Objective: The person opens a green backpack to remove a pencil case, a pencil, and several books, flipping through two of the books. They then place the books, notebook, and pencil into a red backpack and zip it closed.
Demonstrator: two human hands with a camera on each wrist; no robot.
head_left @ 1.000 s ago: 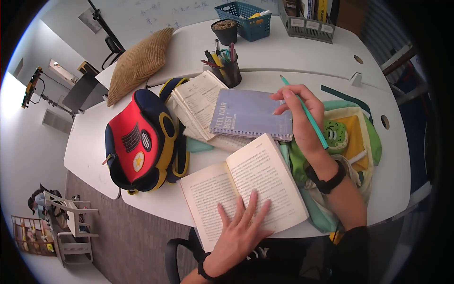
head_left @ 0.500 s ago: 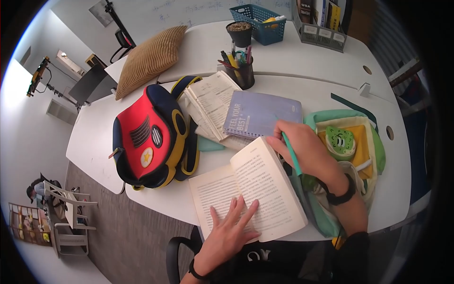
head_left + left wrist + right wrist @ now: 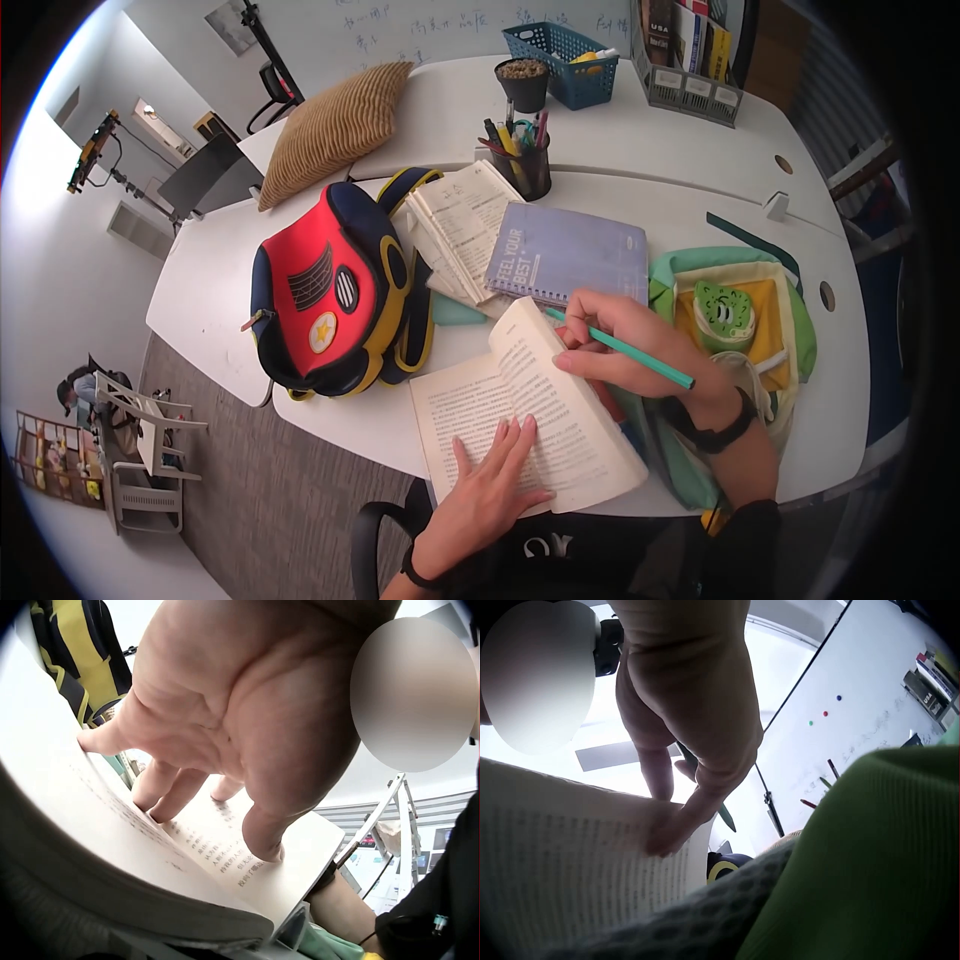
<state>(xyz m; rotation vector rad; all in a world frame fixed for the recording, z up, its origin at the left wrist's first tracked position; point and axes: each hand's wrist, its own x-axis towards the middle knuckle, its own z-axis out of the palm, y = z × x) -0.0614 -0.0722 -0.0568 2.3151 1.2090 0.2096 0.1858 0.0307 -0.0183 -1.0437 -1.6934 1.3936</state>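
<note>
An open book with printed text lies near the table's front edge. My left hand rests on its pages with fingers spread, the fingertips on the paper near the inner fold in the left wrist view. At the upper right corner of the book, my right hand pinches a page between thumb and fingers. The page's corner bends up there. A green pencil stays held in that same hand, slanting across its fingers. Both wrists wear black bands.
Left of the book stands a red and navy backpack. Beyond it are a purple notebook, worn paper booklets and a pen cup. A green and yellow bag with a green plush lies to the right.
My right hand has come down from above the notebook to the book's right page and pinches its upper edge, the pencil still held. That page now curves upward. The left hand stays on the book.
</note>
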